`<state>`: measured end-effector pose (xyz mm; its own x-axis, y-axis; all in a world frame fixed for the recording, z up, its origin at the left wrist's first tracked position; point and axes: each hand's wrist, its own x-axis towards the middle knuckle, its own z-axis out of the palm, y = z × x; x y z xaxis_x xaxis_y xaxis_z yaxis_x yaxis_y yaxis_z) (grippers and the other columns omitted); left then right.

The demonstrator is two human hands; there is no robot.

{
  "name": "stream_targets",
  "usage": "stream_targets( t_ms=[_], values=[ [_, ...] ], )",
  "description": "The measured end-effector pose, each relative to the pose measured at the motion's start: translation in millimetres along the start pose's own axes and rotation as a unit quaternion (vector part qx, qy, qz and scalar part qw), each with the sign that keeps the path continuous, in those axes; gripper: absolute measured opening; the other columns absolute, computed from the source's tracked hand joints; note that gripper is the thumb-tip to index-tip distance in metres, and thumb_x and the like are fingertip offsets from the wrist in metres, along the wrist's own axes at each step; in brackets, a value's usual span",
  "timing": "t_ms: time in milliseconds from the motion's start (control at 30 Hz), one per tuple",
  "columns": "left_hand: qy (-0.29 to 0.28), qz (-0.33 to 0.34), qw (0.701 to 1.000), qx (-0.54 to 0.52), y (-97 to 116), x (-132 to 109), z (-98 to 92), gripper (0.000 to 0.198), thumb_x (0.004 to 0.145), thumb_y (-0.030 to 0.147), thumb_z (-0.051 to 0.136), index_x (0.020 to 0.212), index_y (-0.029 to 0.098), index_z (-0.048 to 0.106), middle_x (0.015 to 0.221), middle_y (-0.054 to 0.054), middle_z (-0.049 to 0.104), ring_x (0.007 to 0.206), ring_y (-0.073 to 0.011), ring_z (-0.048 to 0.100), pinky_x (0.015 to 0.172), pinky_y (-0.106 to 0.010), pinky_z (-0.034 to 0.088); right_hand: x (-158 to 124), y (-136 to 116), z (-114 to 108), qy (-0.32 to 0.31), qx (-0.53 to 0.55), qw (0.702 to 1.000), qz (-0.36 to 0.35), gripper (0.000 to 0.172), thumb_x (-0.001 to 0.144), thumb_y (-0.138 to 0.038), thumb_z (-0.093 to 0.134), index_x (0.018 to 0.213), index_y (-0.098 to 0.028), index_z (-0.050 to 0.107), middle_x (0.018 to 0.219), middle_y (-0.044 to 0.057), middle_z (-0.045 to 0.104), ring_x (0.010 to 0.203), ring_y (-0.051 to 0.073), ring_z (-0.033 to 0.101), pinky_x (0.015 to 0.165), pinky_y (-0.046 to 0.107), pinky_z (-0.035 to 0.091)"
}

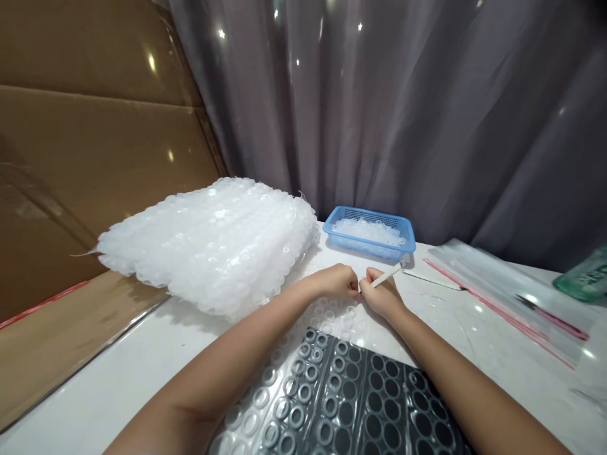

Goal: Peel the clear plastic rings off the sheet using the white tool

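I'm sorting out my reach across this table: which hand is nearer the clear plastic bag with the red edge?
The right hand is nearer, sitting to the left of the clear plastic bag with the red edge without touching it. The left hand is farther away, on the right hand's other side.

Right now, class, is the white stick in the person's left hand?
No, the white stick is pinched in the right hand.

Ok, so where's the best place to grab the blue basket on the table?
Probably the near long rim of the blue plastic basket, coming from your side and over the top. Its lip flares outward, giving fingers an edge to hook under, while the far side sits close to the grey curtain. Keep it level: translucent discs are heaped inside.
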<state>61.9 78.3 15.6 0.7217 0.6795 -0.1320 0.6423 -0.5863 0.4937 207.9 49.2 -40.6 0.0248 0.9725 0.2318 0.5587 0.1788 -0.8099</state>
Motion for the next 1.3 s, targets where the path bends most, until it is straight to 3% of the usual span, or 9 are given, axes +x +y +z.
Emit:
stream_targets(
  t_ms=[233, 333, 433, 567, 667, 800, 1067, 1200, 1300],
  values=[
    [-0.041, 0.027, 0.997, -0.059, -8.6, -1.0, -11.7, 0.020, 0.079, 0.031, 0.049, 0.070, 0.015, 0.057, 0.058, 0.002, 0.053, 0.053, -0.0099, 0.047, 0.053, -0.021, 0.035, 6.6, 1.6, -6.1, -0.049, 0.018, 0.999, -0.002, 0.020, 0.065, -0.022, 0.044, 0.052, -0.021, 0.029, 0.045, -0.006, 0.033, 0.049, 0.011, 0.036, 0.047, 0.023, 0.023],
    [0.042, -0.020, 0.982, -0.185, -8.8, -10.8, -9.4, 0.034, 0.089, 0.038, 0.028, 0.087, 0.015, 0.052, 0.060, 0.003, 0.047, 0.055, -0.0097, 0.048, 0.058, -0.022, 0.042, 2.9, -4.3, -11.8, -0.066, 0.030, 0.997, 0.000, 0.022, 0.071, -0.027, 0.046, 0.054, -0.021, 0.032, 0.045, -0.006, 0.038, 0.049, 0.011, 0.040, 0.048, 0.023, 0.026],
    [0.156, -0.067, 0.942, -0.288, -5.3, -20.8, 0.5, 0.032, 0.089, 0.039, 0.028, 0.097, 0.016, 0.049, 0.065, 0.002, 0.047, 0.060, -0.0106, 0.052, 0.063, -0.025, 0.046, -5.1, -12.9, -17.1, -0.056, 0.054, 0.997, 0.009, 0.025, 0.078, -0.036, 0.044, 0.059, -0.021, 0.038, 0.047, -0.005, 0.046, 0.049, 0.012, 0.045, 0.050, 0.023, 0.030],
    [0.198, -0.018, 0.958, -0.206, -1.2, -29.5, 10.6, 0.021, 0.084, 0.026, 0.040, 0.104, 0.019, 0.041, 0.083, 0.000, 0.054, 0.065, -0.0106, 0.053, 0.062, -0.024, 0.044, -18.8, -18.8, -15.8, 0.002, 0.065, 0.997, 0.036, 0.032, 0.080, -0.043, 0.044, 0.057, -0.020, 0.039, 0.044, -0.005, 0.045, 0.046, 0.012, 0.044, 0.050, 0.023, 0.030],
    [0.154, 0.002, 0.986, -0.068, 1.0, -32.6, 12.8, 0.020, 0.087, 0.025, 0.038, 0.104, 0.019, 0.044, 0.079, -0.001, 0.056, 0.068, -0.0137, 0.052, 0.064, -0.026, 0.041, -26.2, -17.4, -10.4, 0.027, 0.052, 0.997, 0.042, 0.032, 0.076, -0.038, 0.048, 0.053, -0.021, 0.034, 0.043, -0.006, 0.040, 0.047, 0.011, 0.040, 0.050, 0.023, 0.028],
    [0.101, 0.019, 0.993, 0.063, 3.0, -34.2, 14.6, 0.018, 0.086, 0.030, 0.044, 0.091, 0.017, 0.057, 0.081, -0.005, 0.056, 0.077, -0.0178, 0.053, 0.069, -0.027, 0.039, -28.8, -15.1, -7.0, 0.030, 0.050, 0.997, 0.046, 0.028, 0.073, -0.033, 0.047, 0.052, -0.021, 0.033, 0.044, -0.006, 0.036, 0.047, 0.011, 0.037, 0.049, 0.023, 0.027],
    [0.072, 0.019, 0.989, 0.127, 3.5, -35.7, 21.2, 0.020, 0.084, 0.025, 0.045, 0.096, 0.019, 0.060, 0.084, -0.004, 0.055, 0.072, -0.0168, 0.053, 0.063, -0.025, 0.036, -28.1, -17.9, -7.1, 0.001, 0.003, 0.999, 0.035, 0.026, 0.072, -0.031, 0.045, 0.053, -0.020, 0.032, 0.045, -0.006, 0.034, 0.048, 0.010, 0.035, 0.047, 0.024, 0.023],
    [0.073, 0.030, 0.987, 0.137, 4.5, -34.2, 25.8, 0.022, 0.085, 0.026, 0.041, 0.080, 0.017, 0.060, 0.080, -0.005, 0.054, 0.067, -0.0158, 0.050, 0.061, -0.025, 0.034, -27.9, -18.0, -7.3, -0.008, -0.018, 1.000, 0.016, 0.021, 0.067, -0.022, 0.045, 0.053, -0.019, 0.029, 0.046, -0.006, 0.030, 0.048, 0.010, 0.032, 0.046, 0.024, 0.020],
    [0.118, 0.022, 0.991, 0.059, 3.0, -30.3, 24.6, 0.020, 0.083, 0.025, 0.041, 0.072, 0.016, 0.054, 0.074, -0.004, 0.053, 0.068, -0.0155, 0.050, 0.064, -0.026, 0.036, -29.9, -18.9, -9.8, -0.008, -0.025, 1.000, -0.011, 0.023, 0.065, -0.019, 0.045, 0.052, -0.019, 0.026, 0.046, -0.006, 0.026, 0.048, 0.009, 0.030, 0.046, 0.025, 0.019]
  ],
)
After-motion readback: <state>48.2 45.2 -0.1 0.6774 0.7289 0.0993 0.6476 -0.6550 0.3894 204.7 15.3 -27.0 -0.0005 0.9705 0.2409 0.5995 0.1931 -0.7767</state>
